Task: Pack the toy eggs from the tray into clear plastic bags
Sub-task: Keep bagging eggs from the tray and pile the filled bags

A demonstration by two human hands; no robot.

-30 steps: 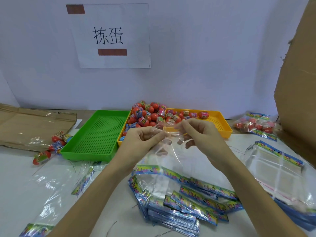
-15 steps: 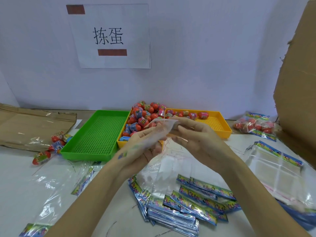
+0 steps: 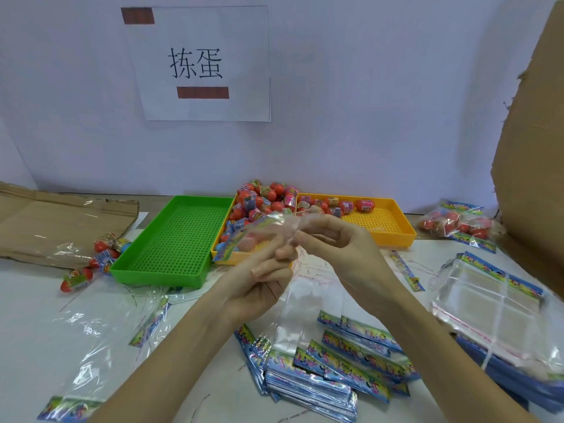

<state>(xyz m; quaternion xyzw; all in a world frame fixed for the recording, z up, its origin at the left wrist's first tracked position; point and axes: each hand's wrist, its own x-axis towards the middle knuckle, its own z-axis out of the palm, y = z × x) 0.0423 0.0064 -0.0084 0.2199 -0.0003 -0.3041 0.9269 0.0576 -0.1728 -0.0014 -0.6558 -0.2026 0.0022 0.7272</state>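
Observation:
Red toy eggs (image 3: 262, 199) are heaped in an orange tray (image 3: 396, 236) at the back of the table. In front of that tray, both hands hold one clear plastic bag (image 3: 259, 232) with a colourful printed header. My left hand (image 3: 259, 282) is inside or under the bag, which drapes over its fingers. My right hand (image 3: 332, 242) pinches the bag's upper edge. No egg is visible inside the bag.
An empty green tray (image 3: 174, 239) sits left of the orange one, with loose eggs (image 3: 103, 254) beside it. Stacks of empty bags (image 3: 329, 374) lie below my hands and at right (image 3: 494, 306). A filled bag (image 3: 457, 224) rests far right by a cardboard box (image 3: 534, 163).
The bag, earlier held stretched between both hands, has been drawn over my left hand's fingers and tipped to the left. Both hands have come closer together.

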